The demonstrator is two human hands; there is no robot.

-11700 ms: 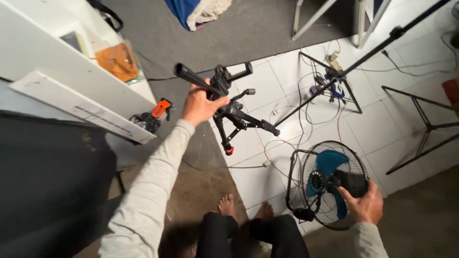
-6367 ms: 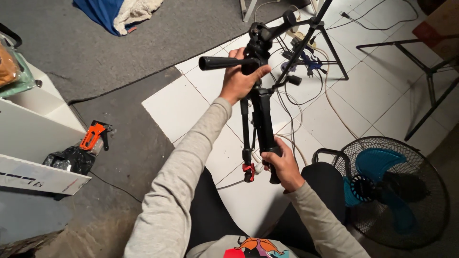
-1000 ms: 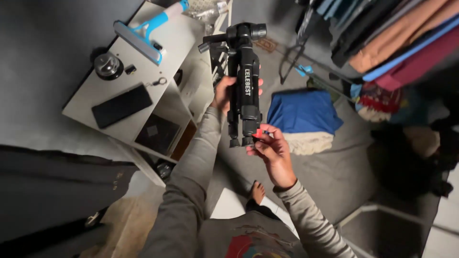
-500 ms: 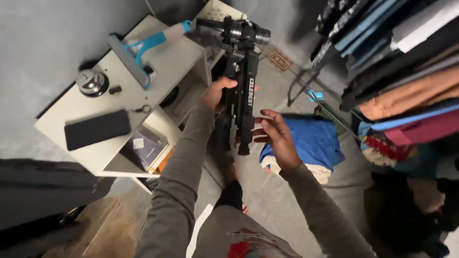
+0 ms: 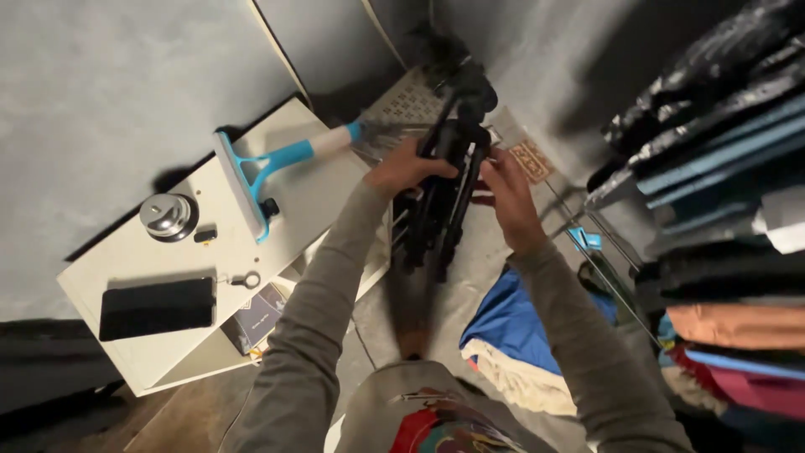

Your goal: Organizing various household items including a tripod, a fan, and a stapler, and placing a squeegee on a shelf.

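Left hand (image 5: 407, 168) wrapped around the folded black tripod (image 5: 440, 197), gripping near its top. Right hand (image 5: 507, 197) half open, fingers against the tripod's side (grip unclear). White table (image 5: 180, 327) just left.

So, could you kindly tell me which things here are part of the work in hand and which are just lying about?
In hand:
- folded black tripod
- left hand gripping it
- right hand beside it

Lying about:
- blue squeegee
- black phone
- round metal lid
- blue cloth
- hanging clothes

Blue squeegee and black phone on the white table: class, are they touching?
Apart. The head view shows bare white table between the blue squeegee and the black phone.
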